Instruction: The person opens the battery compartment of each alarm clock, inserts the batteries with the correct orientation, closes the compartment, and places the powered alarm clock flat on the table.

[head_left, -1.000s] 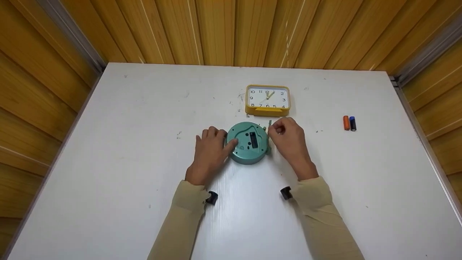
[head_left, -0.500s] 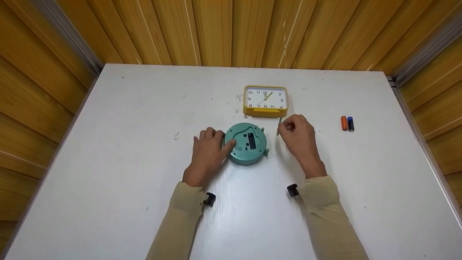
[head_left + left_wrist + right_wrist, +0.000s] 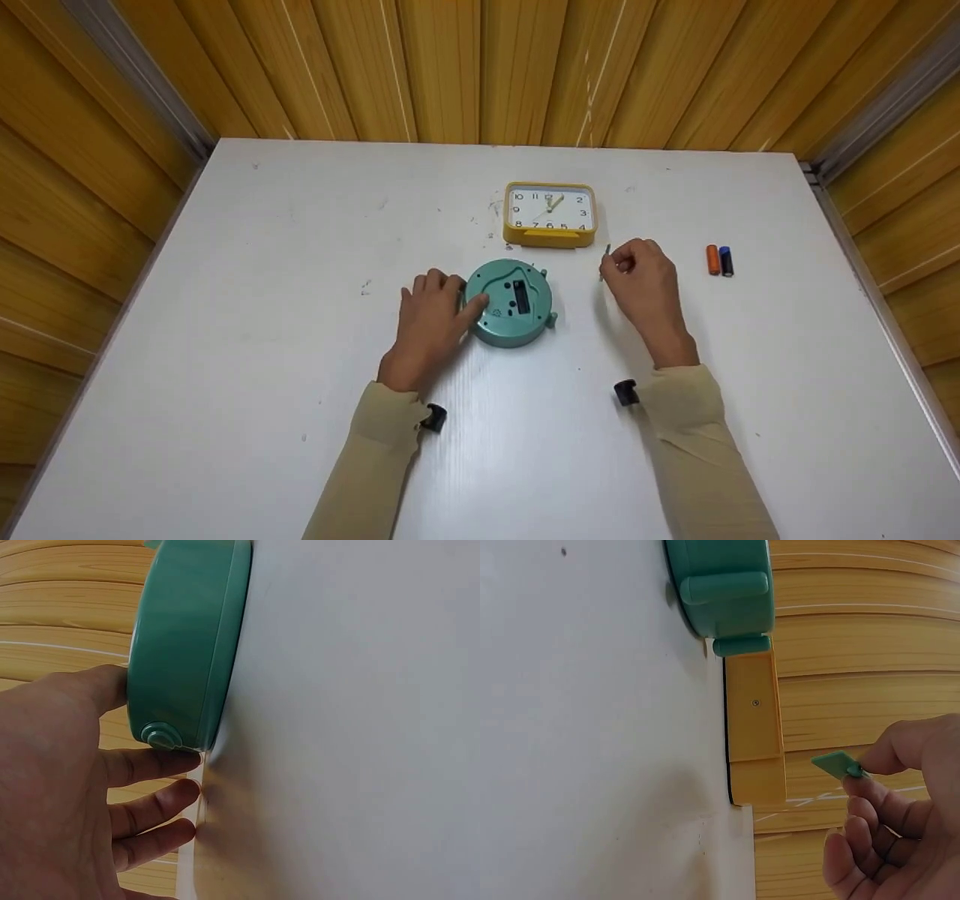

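Note:
A round green alarm clock (image 3: 499, 334) lies face down on the white table, its battery slot (image 3: 521, 297) uncovered and dark inside. My left hand (image 3: 429, 324) holds the clock at its left side, thumb on the back and index finger against the rim; the other fingers extend beside it in the left wrist view. Between thumb and index finger, my right hand (image 3: 646, 292) pinches a small green battery cover (image 3: 832, 763), raised to the right of the clock. In the right wrist view the remaining fingers curl loosely under it.
Behind the green clock stands a yellow rectangular alarm clock (image 3: 550, 238), dial up toward me. To the right an orange battery (image 3: 712, 259) and a black-and-blue battery (image 3: 726, 262) lie side by side. Wood-patterned panels (image 3: 442, 67) rise around the table.
My right hand has moved to the right, away from the green clock, carrying the battery cover. My left hand keeps its hold on the clock.

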`<state>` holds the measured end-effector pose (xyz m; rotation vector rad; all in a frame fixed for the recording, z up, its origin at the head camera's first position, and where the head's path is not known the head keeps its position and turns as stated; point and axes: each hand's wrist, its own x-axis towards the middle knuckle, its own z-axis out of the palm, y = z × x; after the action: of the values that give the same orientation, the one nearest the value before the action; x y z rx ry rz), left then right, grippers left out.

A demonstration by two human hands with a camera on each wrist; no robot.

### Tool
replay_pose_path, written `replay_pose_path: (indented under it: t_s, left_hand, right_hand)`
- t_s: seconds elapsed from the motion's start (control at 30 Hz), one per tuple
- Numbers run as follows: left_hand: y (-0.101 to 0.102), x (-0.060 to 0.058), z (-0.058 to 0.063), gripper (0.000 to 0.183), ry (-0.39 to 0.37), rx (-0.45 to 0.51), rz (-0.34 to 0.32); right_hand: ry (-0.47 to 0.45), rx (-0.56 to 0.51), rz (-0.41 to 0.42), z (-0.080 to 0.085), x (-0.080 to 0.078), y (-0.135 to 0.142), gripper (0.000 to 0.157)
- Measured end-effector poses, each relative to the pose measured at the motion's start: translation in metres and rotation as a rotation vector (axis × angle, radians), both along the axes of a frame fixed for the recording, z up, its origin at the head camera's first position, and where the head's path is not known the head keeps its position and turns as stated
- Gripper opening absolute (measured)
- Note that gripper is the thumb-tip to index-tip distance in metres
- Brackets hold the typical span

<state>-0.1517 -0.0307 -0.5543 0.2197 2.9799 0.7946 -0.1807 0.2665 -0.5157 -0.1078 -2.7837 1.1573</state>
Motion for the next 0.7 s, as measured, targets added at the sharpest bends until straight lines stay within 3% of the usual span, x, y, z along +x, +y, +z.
replay_pose_path:
  t_s: [0.7]
  left_hand:
    - [0.001, -0.001, -0.004, 0.061, 0.030, -0.005, 0.017]
  right_hand:
    - [0.041, 0.055, -0.029, -0.005, -0.006, 0.034, 0.019]
